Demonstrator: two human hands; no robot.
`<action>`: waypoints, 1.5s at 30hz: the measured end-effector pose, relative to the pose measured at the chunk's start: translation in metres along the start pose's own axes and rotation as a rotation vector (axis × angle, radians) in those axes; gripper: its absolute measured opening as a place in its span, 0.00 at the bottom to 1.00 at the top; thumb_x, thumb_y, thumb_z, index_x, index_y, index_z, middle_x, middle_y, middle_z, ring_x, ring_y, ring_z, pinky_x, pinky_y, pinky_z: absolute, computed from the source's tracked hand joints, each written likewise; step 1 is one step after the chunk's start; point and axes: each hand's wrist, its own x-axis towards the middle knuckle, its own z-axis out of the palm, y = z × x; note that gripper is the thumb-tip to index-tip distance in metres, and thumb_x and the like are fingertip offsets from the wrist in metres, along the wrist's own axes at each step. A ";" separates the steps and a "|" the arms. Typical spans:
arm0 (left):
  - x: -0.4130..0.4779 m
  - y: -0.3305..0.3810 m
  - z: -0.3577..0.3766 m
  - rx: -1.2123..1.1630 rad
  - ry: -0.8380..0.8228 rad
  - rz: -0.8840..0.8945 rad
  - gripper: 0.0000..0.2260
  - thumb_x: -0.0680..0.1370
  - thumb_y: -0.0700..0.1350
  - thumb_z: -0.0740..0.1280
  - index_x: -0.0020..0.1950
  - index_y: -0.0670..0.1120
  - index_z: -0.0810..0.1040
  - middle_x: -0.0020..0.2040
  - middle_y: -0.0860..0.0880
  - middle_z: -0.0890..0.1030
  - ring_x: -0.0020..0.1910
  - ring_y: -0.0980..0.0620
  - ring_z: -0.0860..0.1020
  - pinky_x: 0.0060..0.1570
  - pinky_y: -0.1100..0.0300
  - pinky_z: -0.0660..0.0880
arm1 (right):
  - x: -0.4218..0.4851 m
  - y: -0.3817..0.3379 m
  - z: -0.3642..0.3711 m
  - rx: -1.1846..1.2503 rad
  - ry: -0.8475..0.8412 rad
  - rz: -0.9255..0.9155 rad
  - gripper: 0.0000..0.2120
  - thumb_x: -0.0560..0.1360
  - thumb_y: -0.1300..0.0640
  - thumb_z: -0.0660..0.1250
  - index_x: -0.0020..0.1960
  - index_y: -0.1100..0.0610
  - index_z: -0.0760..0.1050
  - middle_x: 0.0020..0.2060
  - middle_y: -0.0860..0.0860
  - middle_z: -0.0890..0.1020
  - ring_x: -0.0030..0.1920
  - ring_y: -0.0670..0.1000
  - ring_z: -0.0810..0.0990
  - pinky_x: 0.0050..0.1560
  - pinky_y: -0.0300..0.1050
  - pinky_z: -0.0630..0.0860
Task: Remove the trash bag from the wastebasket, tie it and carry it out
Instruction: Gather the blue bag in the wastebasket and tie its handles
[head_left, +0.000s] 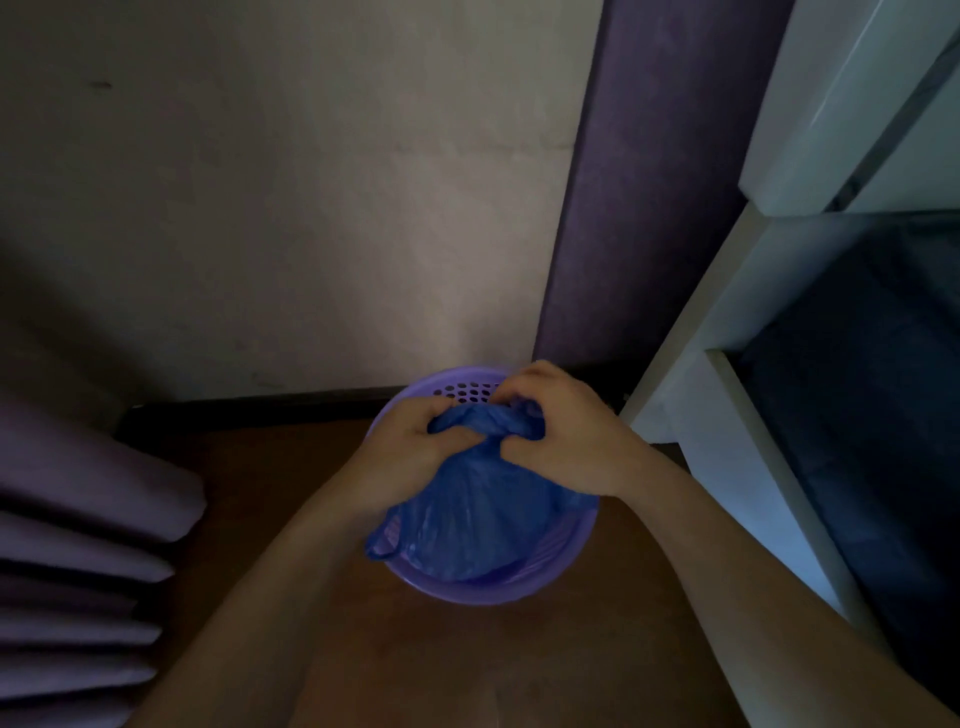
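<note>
Okay, no labels or writing we can read anywhere. We've got the blue trash bag sitting in the purple wastebasket, neck bunched up top btwn both hands. Left hand clenched on the gathered plastic, right hand pinching the twisted end just beside it. Basket's on the brown floor by the wall; white shelf to the right, purple curtain to the left.
</note>
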 end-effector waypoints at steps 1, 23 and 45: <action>-0.002 0.002 0.000 -0.094 -0.033 -0.068 0.07 0.78 0.40 0.69 0.51 0.36 0.82 0.43 0.41 0.86 0.41 0.45 0.84 0.40 0.54 0.79 | -0.001 0.001 -0.001 0.034 0.042 -0.013 0.13 0.70 0.57 0.72 0.54 0.52 0.80 0.53 0.49 0.76 0.53 0.46 0.77 0.56 0.40 0.74; -0.003 0.001 -0.003 -0.492 -0.125 -0.148 0.11 0.76 0.47 0.70 0.49 0.40 0.78 0.31 0.47 0.73 0.22 0.57 0.66 0.18 0.67 0.59 | -0.004 -0.010 0.004 -0.088 0.241 -0.301 0.11 0.72 0.49 0.67 0.48 0.54 0.81 0.44 0.44 0.77 0.40 0.46 0.78 0.39 0.52 0.79; 0.001 -0.028 -0.033 0.166 -0.086 0.172 0.10 0.73 0.35 0.73 0.50 0.37 0.74 0.44 0.50 0.85 0.41 0.55 0.83 0.42 0.60 0.81 | -0.013 -0.004 -0.031 1.269 0.208 0.263 0.17 0.79 0.49 0.65 0.34 0.56 0.70 0.24 0.48 0.57 0.27 0.48 0.55 0.28 0.40 0.67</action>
